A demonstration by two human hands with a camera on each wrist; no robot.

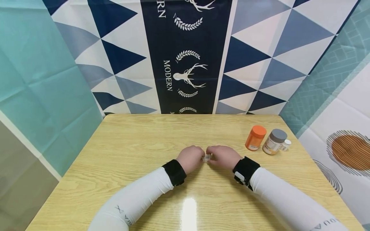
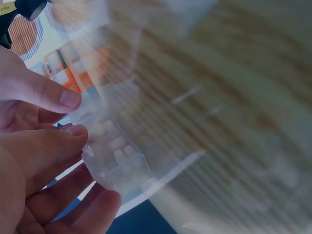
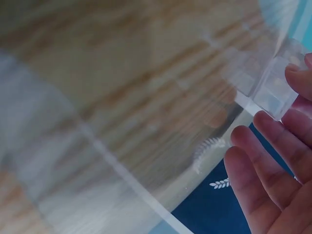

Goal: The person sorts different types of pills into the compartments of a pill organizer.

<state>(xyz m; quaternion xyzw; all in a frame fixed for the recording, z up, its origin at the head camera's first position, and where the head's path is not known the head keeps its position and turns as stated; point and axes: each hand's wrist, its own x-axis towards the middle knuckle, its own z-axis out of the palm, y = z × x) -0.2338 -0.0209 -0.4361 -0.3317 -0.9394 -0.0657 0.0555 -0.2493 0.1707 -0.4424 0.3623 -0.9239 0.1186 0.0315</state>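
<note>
A small clear plastic pill box [image 2: 124, 168] with compartments is held between the two hands, low over the middle of the table. Several white pills lie inside it in the left wrist view. The left hand [image 1: 190, 158] grips one end, its thumb on the near side and fingers curled beneath. At the opposite end, the right hand [image 1: 224, 156] pinches the box with thumb and fingertips. In the right wrist view the transparent box [image 3: 275, 90] shows at the right edge, beside the right hand [image 3: 273, 170]. In the head view, the hands partly hide the box.
On the right part of the wooden table [image 1: 138, 134] stand an orange bottle [image 1: 255, 138], a grey-lidded jar [image 1: 274, 141] and a small white-capped bottle [image 1: 285, 145]. Patterned cloth [image 1: 188, 57] hangs behind the table's far edge.
</note>
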